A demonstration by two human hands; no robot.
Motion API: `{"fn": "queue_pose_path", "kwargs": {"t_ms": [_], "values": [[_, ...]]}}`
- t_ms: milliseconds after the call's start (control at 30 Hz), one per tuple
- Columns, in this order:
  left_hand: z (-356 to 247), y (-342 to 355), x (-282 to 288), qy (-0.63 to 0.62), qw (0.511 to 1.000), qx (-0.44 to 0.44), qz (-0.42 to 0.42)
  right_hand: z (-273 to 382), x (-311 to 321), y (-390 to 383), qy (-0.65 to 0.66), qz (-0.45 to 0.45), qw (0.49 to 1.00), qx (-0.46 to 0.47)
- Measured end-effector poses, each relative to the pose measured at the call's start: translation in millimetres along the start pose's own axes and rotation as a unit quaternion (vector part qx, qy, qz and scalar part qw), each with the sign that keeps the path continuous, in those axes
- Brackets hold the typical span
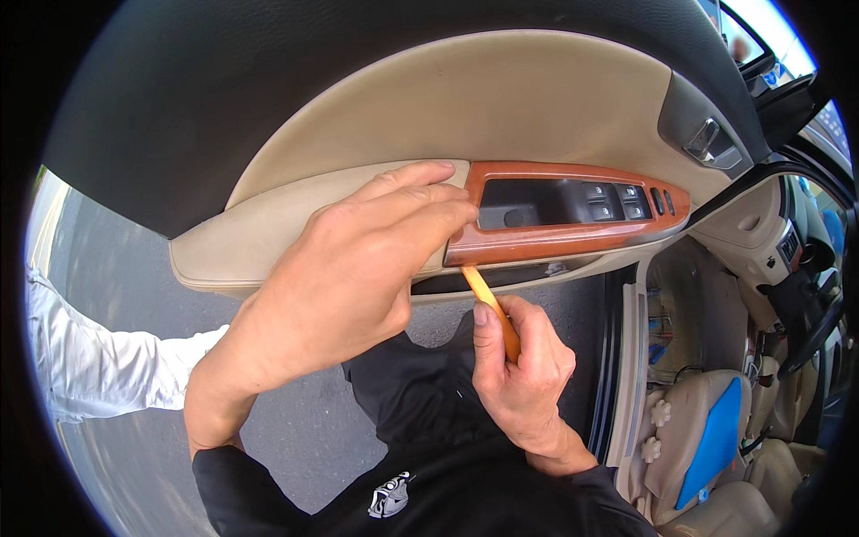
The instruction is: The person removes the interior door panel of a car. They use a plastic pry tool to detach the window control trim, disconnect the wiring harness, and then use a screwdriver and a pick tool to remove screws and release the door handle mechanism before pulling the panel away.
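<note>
My left hand point(344, 277) lies over the beige armrest point(224, 246) of an open car door, its fingertips hooked on the left end of the wood-look window switch panel point(573, 215). My right hand point(519, 376) is closed around an orange plastic pry tool point(486, 295). The tool's tip sits in the gap under the switch panel's lower left edge. Several dark window switches sit in the panel's recess.
The door's beige and dark trim point(483, 98) fills the upper view, with a chrome inner handle point(707, 143) at right. The car's interior, a beige seat with a blue cushion point(711, 438) and the steering wheel point(819, 331) lie at right. Another person's white sleeve point(98, 367) shows at left over grey pavement.
</note>
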State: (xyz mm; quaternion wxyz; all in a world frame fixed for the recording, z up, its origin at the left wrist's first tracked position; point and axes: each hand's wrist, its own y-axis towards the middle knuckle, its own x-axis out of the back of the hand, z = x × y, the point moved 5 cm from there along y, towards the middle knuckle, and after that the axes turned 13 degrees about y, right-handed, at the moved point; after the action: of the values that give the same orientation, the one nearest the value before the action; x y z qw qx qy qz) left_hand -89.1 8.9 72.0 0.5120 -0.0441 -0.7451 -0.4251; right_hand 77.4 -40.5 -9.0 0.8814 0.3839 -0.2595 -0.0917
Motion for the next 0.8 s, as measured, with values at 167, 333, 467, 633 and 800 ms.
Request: {"fn": "queue_pose_path", "kwargs": {"t_ms": [167,333,467,633,800], "values": [[-42.2,-44.8,-4.3,0.021,0.981,0.064,-0.184,-12.8,-27.9,-19.0,0.089,-0.092,0.992,-0.016],[-45.4,-78.9,-64.9,-0.247,0.892,0.316,-0.211,-19.6,-27.9,-25.8,0.156,-0.085,0.982,-0.057],[-46.5,-71.9,-76.4,-0.389,0.827,0.356,-0.194,-21.1,-26.8,-26.7,0.213,-0.067,0.973,-0.058],[-57.9,-72.5,-84.0,-0.447,0.783,0.381,-0.206,-32.5,-31.9,-36.1,0.257,-0.051,0.964,-0.037],[-65.1,-77.0,-88.2,-0.569,0.679,0.401,-0.231,-35.5,-39.0,-34.4,0.339,-0.02,0.939,-0.052]]}}
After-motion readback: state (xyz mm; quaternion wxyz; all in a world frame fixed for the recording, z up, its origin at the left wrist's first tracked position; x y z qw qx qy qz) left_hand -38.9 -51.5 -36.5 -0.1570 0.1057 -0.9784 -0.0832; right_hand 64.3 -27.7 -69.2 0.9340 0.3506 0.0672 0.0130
